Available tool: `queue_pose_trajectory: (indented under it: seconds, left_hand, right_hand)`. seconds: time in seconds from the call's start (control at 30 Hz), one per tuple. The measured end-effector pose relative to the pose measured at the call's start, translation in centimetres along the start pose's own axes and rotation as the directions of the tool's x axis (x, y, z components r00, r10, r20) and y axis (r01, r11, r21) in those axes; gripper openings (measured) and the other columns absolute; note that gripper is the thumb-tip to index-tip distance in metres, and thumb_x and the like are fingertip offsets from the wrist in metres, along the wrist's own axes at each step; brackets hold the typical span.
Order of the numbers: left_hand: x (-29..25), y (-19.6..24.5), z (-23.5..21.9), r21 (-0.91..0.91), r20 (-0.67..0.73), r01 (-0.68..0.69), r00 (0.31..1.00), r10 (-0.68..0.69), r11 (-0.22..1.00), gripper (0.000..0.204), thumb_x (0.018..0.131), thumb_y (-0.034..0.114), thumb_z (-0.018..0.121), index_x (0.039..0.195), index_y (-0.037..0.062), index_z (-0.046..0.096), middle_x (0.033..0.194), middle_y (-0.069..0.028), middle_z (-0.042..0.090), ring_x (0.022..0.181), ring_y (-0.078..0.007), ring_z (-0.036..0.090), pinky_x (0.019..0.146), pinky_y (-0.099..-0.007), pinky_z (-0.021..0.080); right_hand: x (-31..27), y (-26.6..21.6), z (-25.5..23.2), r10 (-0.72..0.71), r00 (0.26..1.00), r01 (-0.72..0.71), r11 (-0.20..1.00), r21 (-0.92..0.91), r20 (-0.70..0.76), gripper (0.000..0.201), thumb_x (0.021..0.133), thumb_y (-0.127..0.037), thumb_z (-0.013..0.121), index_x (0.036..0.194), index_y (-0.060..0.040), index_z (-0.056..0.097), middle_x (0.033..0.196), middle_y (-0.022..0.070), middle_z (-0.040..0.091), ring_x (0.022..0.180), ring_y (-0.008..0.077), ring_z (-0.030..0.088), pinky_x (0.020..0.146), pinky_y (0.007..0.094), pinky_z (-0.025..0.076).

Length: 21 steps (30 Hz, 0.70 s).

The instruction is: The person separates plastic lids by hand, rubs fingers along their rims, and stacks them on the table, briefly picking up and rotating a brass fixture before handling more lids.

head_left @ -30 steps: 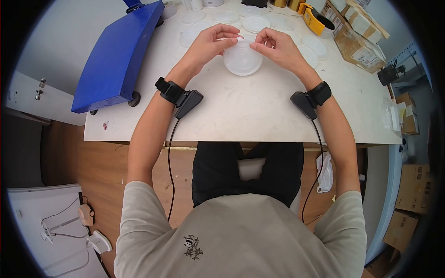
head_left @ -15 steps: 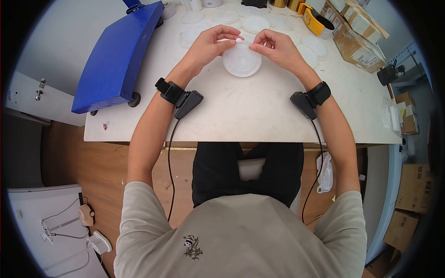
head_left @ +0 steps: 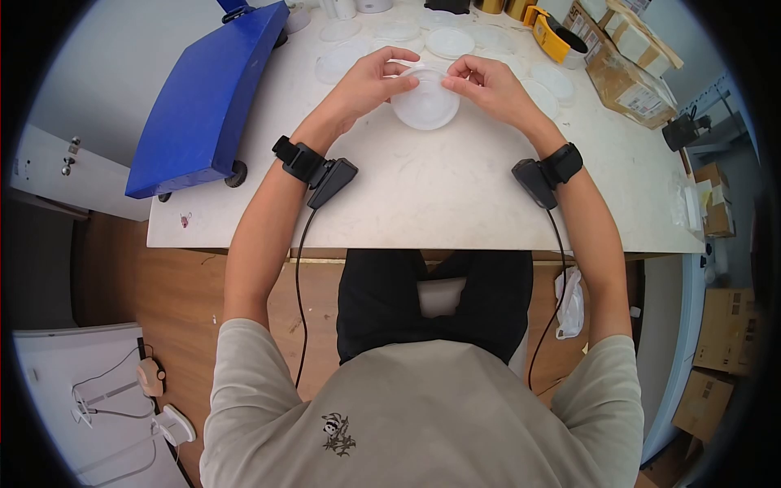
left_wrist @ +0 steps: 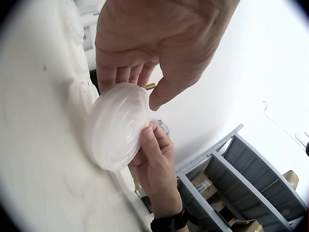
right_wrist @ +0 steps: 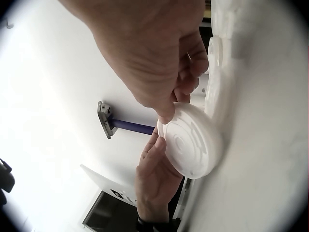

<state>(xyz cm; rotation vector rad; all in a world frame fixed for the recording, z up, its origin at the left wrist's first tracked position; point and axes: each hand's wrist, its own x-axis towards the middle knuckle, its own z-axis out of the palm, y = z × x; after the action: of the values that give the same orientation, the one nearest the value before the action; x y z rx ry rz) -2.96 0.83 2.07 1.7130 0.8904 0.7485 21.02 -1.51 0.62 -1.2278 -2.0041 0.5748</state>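
Over the table (head_left: 431, 195), a round translucent white plastic lid (head_left: 425, 106) with concentric rings is held between both hands. The left hand (head_left: 370, 81) pinches its far left edge, thumb on the ringed face and fingers behind. At the far right edge, the right hand (head_left: 488, 85) pinches the rim between thumb and fingers. Seen from the left wrist, the lid (left_wrist: 120, 128) stands tilted close to the tabletop. In the right wrist view the lid (right_wrist: 190, 140) shows a shallow side wall behind its ringed face. Fingertips behind the rim are partly hidden.
Several similar flat translucent discs (head_left: 449, 42) lie beyond the hands. A blue platform on wheels (head_left: 207, 98) stands at the left. Cardboard boxes (head_left: 630, 81) and a yellow-and-black tape dispenser (head_left: 557, 37) sit at the back right. Cables (head_left: 299, 285) hang from both wrist cameras.
The lid first came slightly nearer the body, then moved back up and tilted. The left thumb has shifted from the small tab at the edge onto the lid's face. The right hand barely moved.
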Motion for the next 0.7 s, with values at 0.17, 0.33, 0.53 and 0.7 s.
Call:
queue_pose_trajectory:
  seconds: [0.17, 0.33, 0.53, 0.7]
  left_hand:
    - [0.7, -0.8, -0.8, 0.016, -0.050, -0.002, 0.999, 0.003, 1.000, 0.042, 0.091, 0.018, 0.067, 0.129, 0.0054, 0.055, 0.101, -0.0049, 0.070, 0.094, -0.0129, 0.064, 0.086, -0.0319, 0.049]
    - [1.1, -1.1, -1.5, -0.087, -0.268, -0.031, 0.964, 0.007, 0.996, 0.041, 0.091, 0.015, 0.066, 0.128, 0.0012, 0.053, 0.101, -0.0056, 0.070, 0.094, -0.0139, 0.065, 0.085, -0.0325, 0.050]
    - [1.5, -1.6, -2.3, -0.252, -0.521, -0.177, 0.853, 0.021, 0.952, 0.043, 0.089, 0.009, 0.063, 0.128, -0.0014, 0.049, 0.101, -0.0100, 0.067, 0.089, -0.0167, 0.064, 0.081, -0.0330, 0.050]
    - [1.4, -1.9, -2.0, -0.309, -0.484, -0.086, 0.871, -0.079, 0.947, 0.045, 0.090, 0.013, 0.065, 0.130, 0.0006, 0.050, 0.110, -0.0079, 0.063, 0.099, -0.0151, 0.061, 0.087, -0.0328, 0.048]
  right_hand:
    - [-0.1, 0.2, -0.3, 0.096, 0.993, -0.091, 0.994, 0.066, -0.063, 0.028, 0.093, -0.031, 0.064, 0.105, -0.0051, 0.068, 0.084, 0.0031, 0.065, 0.065, 0.0101, 0.051, 0.062, 0.0272, 0.045]
    - [0.0, 1.5, -0.5, 0.088, 0.990, -0.099, 0.990, -0.101, -0.110, 0.028, 0.093, -0.025, 0.061, 0.108, -0.0032, 0.066, 0.090, 0.0073, 0.069, 0.073, 0.0159, 0.059, 0.071, 0.0310, 0.050]
    - [-0.1, 1.5, -0.9, 0.038, 0.998, -0.025, 0.976, -0.218, 0.058, 0.021, 0.090, -0.020, 0.060, 0.100, -0.0020, 0.067, 0.090, 0.0120, 0.070, 0.080, 0.0246, 0.065, 0.075, 0.0347, 0.051]
    - [-0.1, 1.8, -0.9, 0.076, 0.997, -0.082, 0.967, -0.241, -0.032, 0.022, 0.090, -0.021, 0.062, 0.098, -0.0021, 0.067, 0.090, 0.0128, 0.070, 0.084, 0.0263, 0.066, 0.076, 0.0355, 0.051]
